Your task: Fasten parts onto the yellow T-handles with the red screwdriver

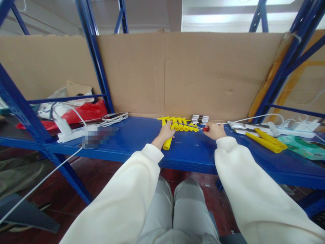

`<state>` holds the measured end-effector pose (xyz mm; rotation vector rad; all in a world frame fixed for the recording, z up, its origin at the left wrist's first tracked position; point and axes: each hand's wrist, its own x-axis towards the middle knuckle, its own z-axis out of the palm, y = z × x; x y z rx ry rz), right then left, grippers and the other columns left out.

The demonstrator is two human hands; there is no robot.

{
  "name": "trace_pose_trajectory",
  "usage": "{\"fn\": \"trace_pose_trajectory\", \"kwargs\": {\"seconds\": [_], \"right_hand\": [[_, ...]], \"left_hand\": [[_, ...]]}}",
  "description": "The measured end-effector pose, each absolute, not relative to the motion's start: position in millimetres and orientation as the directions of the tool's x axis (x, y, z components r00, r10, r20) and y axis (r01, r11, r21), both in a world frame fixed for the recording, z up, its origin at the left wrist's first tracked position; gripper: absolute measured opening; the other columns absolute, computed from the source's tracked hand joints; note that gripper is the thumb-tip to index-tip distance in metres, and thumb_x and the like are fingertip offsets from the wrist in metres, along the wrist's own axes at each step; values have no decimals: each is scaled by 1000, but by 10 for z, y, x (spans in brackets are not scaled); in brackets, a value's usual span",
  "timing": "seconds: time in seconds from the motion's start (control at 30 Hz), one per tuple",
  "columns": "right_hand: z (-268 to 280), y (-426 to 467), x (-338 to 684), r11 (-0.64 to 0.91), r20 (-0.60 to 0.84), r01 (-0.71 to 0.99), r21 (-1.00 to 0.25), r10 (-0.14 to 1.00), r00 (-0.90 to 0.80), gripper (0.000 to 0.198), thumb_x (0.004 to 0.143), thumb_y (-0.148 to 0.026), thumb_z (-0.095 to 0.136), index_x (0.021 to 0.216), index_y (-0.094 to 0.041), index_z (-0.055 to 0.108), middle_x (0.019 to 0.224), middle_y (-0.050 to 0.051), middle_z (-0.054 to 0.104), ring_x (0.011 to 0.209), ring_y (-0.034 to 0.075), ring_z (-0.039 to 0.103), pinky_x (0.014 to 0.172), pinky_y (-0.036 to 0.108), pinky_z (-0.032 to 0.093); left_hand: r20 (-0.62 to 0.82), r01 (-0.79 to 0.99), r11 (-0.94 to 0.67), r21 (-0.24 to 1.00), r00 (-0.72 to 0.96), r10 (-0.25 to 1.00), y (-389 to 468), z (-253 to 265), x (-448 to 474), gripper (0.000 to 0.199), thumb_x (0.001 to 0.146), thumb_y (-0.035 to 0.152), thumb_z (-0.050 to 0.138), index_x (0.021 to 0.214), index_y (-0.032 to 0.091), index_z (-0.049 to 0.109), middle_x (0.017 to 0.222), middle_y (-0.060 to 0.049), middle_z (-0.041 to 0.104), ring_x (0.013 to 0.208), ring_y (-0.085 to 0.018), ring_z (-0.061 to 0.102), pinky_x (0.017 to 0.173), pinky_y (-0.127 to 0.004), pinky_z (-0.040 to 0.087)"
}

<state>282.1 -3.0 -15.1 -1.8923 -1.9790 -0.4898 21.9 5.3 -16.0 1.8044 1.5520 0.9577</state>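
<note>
My left hand is closed around a yellow tapered tube, whose wide round end points toward me. In my right hand is a screwdriver with a red handle. Its thin metal shaft runs left toward the tube in my left hand; whether the tip touches it I cannot tell. Several more yellow tubed pieces lie in a row on the blue shelf, between and behind my hands. Just behind them sits a small stack of white-and-black pieces.
At right, two yellow tubes lie beside a green packet and white cables. On the left are a white power strip, a blurred-out item and a red bag. Cardboard closes the back between blue posts.
</note>
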Motion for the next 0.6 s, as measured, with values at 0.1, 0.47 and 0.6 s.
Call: {"fn": "trace_pose_trajectory", "kwargs": {"seconds": [0.1,0.47,0.6], "right_hand": [[-128,-54,2802,15,452,1000,-1,892,-13,9,81,-30,59,85,-23,63,85,9,76,83,28,68,76,35,38],[-128,-77,2779,47,465,999,10,884,-46,16,82,-33,55,83,-23,68,87,8,77,90,29,69,84,40,38],[-126,-64,2784,12,454,1000,10,891,-15,12,81,-29,58,86,-22,67,87,9,77,86,28,69,77,36,39]], "left_hand": [[161,578,-171,798,69,985,49,-160,220,60,93,12,58,151,21,48,137,-13,67,70,-15,76,65,-23,60],[144,564,-136,814,30,989,27,-142,223,64,92,11,61,153,23,48,142,-13,64,75,-16,77,62,-22,59],[145,569,-140,810,36,989,18,-137,224,62,93,11,58,153,22,48,142,-14,64,74,-16,77,61,-21,59]]}}
